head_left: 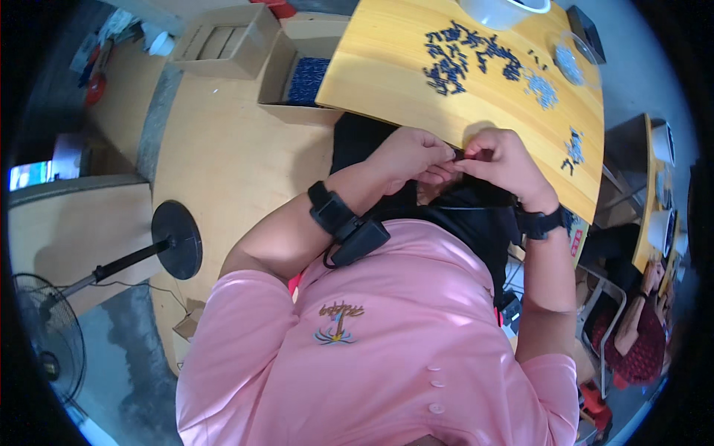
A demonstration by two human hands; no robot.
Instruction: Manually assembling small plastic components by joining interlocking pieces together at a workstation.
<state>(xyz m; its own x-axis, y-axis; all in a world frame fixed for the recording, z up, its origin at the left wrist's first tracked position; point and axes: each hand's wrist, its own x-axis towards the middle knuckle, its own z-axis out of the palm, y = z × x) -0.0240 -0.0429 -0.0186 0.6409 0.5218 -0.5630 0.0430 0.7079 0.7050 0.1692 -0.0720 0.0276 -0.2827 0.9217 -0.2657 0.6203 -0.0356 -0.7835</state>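
My left hand and my right hand meet at the table's near edge, above my lap. Both are closed in a pinch, fingertips together around a small dark piece; it is mostly covered, and its kind does not show. Beyond them on the wooden table lies a loose spread of small black parts. To its right is a heap of tiny grey pieces. A smaller cluster of black and grey parts sits nearer my right hand.
A white tub and a clear round container of grey pieces stand at the table's far side. Left of the table, an open cardboard box holds dark blue parts. A fan stands far left; another person's arm shows right.
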